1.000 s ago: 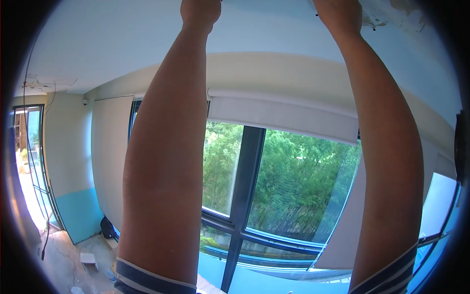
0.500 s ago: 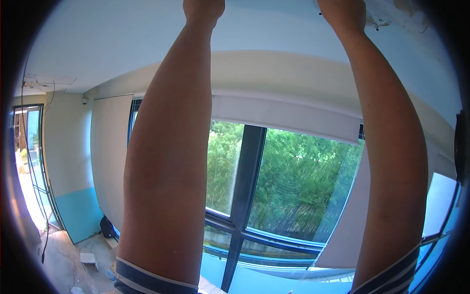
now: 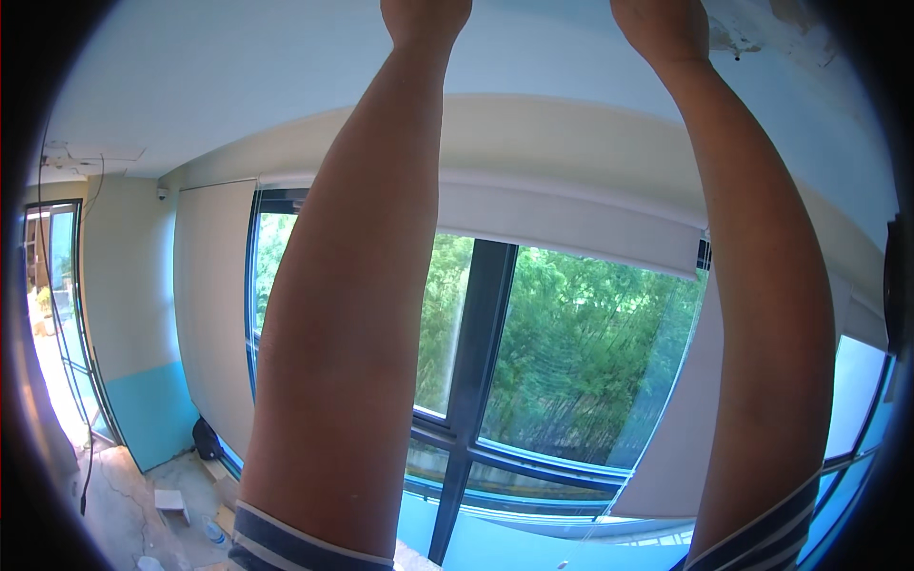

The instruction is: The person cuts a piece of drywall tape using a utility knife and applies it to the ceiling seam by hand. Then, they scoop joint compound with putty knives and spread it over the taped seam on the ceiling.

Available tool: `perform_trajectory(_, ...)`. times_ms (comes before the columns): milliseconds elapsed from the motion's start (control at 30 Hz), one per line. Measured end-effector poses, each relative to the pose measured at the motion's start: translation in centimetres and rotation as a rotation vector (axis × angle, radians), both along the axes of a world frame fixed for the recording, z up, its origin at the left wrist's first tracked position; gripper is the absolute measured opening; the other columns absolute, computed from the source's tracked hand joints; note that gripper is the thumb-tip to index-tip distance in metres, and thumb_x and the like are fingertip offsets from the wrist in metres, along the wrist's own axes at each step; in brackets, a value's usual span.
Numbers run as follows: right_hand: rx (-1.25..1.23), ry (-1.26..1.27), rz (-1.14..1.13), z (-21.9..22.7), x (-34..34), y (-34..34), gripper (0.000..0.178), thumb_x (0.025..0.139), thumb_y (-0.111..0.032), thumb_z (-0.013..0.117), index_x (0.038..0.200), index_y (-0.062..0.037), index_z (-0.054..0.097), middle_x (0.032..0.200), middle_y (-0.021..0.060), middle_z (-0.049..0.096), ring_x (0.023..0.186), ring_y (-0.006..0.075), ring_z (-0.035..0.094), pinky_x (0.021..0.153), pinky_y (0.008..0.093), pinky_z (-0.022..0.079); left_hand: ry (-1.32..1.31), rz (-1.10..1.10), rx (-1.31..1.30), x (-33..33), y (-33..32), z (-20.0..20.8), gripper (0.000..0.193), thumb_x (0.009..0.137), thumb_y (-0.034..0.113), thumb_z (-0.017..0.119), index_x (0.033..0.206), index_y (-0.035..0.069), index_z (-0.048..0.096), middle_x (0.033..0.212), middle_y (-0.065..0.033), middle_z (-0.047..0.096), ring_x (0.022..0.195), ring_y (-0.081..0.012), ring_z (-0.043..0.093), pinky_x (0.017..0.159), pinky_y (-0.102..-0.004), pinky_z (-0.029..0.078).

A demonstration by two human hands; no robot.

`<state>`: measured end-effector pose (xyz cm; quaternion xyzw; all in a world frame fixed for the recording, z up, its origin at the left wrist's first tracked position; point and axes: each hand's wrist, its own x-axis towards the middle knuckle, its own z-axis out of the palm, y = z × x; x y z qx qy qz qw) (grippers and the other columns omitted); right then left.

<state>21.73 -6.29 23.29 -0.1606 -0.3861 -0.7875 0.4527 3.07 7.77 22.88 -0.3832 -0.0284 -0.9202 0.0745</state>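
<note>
Bringing left hand (image 3: pixel 426 14) closer to right hand (image 3: pixel 666 24), suggesting tighter two-handed overhead work. Keeping right hand beside peeling patch (image 3: pixel 737 36) on ceiling (image 3: pixel 257 76), inward from window-side edge. With fingers lying beyond view, cannot tell whether grasping or released.

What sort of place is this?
Probably a room under repair or renovation: the ceiling has damaged patches, a dark cable hangs loose at the left, and the floor looks cracked, with odds and ends scattered on it.
</note>
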Motion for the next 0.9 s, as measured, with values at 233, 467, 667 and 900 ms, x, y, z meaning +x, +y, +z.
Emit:
perform_trajectory(233, -0.003, 0.19, -0.079, -1.8, -2.6, -0.6, 0.04, 0.078, -0.026, 0.078, 0.103, -0.0009, 0.059, 0.102, 0.0169, 0.066, 0.097, 0.0341, 0.064, 0.084, 0.0418, 0.052, -0.077, 0.279, 0.018, 2.0, -3.4, -2.6, 0.082, 0.067, 0.044, 0.087, 0.116, -0.007, 0.045, 0.109, -0.0244, 0.062, 0.104, -0.0405, 0.061, 0.088, -0.0432, 0.051)
perform_trajectory(467, -0.015, 0.281, -0.113, -1.8, -2.7, -1.1, 0.038, 0.081, -0.026, 0.075, 0.105, -0.0013, 0.059, 0.103, 0.0172, 0.066, 0.099, 0.0334, 0.064, 0.086, 0.0417, 0.052, 0.038, 0.214, -0.136, -0.5, -2.9, -2.4, 0.06, 0.072, 0.043, 0.083, 0.098, -0.003, 0.055, 0.097, -0.0225, 0.065, 0.095, -0.0391, 0.063, 0.082, -0.0457, 0.052)
perform_trajectory(667, -0.129, 0.339, -0.071, -1.9, -3.8, -1.2, 0.041, 0.079, -0.029, 0.076, 0.105, -0.0019, 0.059, 0.103, 0.0172, 0.066, 0.098, 0.0329, 0.064, 0.085, 0.0415, 0.052, 0.179, 0.385, -0.143, -0.3, -4.4, -1.3, 0.057, 0.076, 0.051, 0.077, 0.089, -0.002, 0.06, 0.089, -0.0211, 0.067, 0.091, -0.0375, 0.065, 0.08, -0.045, 0.052)
perform_trajectory(900, -0.028, 0.251, -0.119, -1.3, -2.8, -1.0, 0.039, 0.079, -0.029, 0.077, 0.102, -0.0023, 0.059, 0.098, 0.017, 0.067, 0.096, 0.0333, 0.065, 0.083, 0.0421, 0.053, -0.031, 0.407, -0.203, -5.3, -0.2, -1.0, 0.054, 0.073, 0.05, 0.08, 0.08, 0.0, 0.061, 0.076, -0.02, 0.065, 0.078, -0.0382, 0.064, 0.072, -0.0459, 0.05)
